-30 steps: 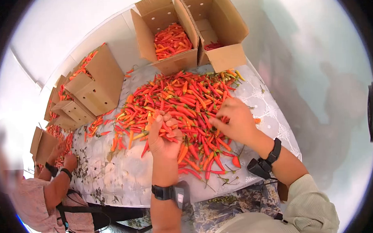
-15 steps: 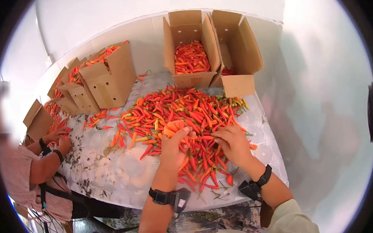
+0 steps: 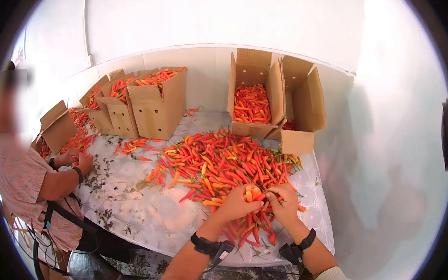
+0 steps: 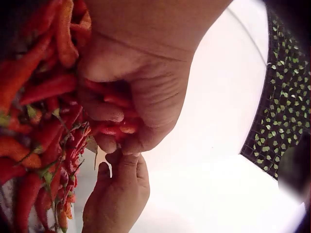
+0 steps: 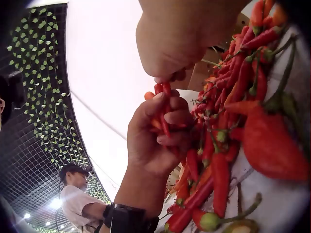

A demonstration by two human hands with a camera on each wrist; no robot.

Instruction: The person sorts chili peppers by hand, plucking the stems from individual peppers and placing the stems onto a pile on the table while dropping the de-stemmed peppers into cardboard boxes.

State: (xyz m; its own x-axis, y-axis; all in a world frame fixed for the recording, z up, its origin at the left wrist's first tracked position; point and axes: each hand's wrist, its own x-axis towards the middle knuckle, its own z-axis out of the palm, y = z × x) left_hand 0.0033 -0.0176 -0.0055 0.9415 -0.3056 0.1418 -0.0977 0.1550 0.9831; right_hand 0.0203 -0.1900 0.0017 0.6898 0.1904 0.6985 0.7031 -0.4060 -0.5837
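Note:
My left hand (image 3: 237,203) holds a small bunch of red and orange chili peppers (image 5: 166,114), its fingers curled round them. Right against it, my right hand (image 3: 284,205) pinches the top end of a chili with thumb and fingers. In the left wrist view the two sets of fingertips meet just below the held chilies (image 4: 119,127); the pinched stem is mostly hidden. Both hands are over the near right part of a large pile of chili peppers (image 3: 220,160) on the table (image 3: 152,211).
Behind the pile stand two open cardboard boxes, one holding chilies (image 3: 252,104), the other box (image 3: 298,143) with a few deep inside. Several filled boxes (image 3: 159,112) line the back left. Another person (image 3: 35,183) works at the left end. Stem scraps (image 3: 104,183) litter the cloth.
The head view has tilted up. My left hand has turned from palm up to curled round its chilies. My right hand has come from the pile to meet it.

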